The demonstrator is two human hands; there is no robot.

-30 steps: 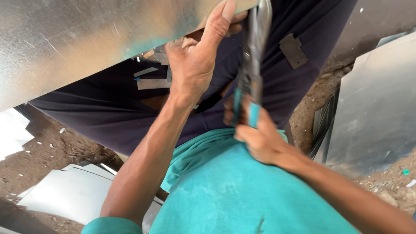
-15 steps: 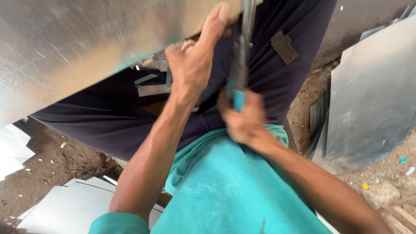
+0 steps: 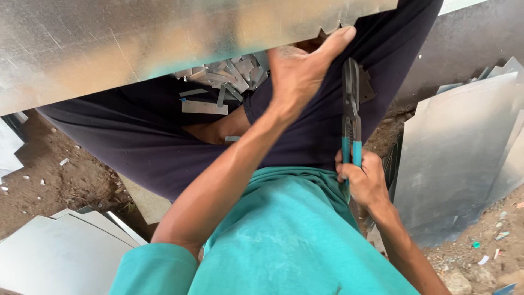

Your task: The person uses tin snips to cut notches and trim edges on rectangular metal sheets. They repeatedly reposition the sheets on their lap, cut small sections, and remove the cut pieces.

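The metal sheet (image 3: 136, 49) is big, shiny and grey, and it fills the far left and the top of the view, going almost all the way across. Its far right edge has small zigzag cuts in it. On the near left, more flat metal sheets (image 3: 60, 251) lie in a pile on the brown dirt ground (image 3: 60, 180). Just under the big sheet, a heap of little cut metal strips (image 3: 218, 82) sits on the person's dark blue trousers (image 3: 136, 142). The left hand (image 3: 300, 71) reaches up to the big sheet. Its thumb points up and touches the zigzag edge, and the fingers are curled at the edge of the sheet, so the hand is gripping it there. Just to the right are the pliers (image 3: 351, 109), with dark metal at the top and blue handles at the bottom. They stand up straight, near the edge of the sheet but not touching it. The metal tips are close together with nothing between them. The right hand (image 3: 363, 180) is wrapped tight around the blue handles, low down by the person's teal shirt (image 3: 295, 240). On the far right, more grey sheets (image 3: 464, 153) lean up from the ground.
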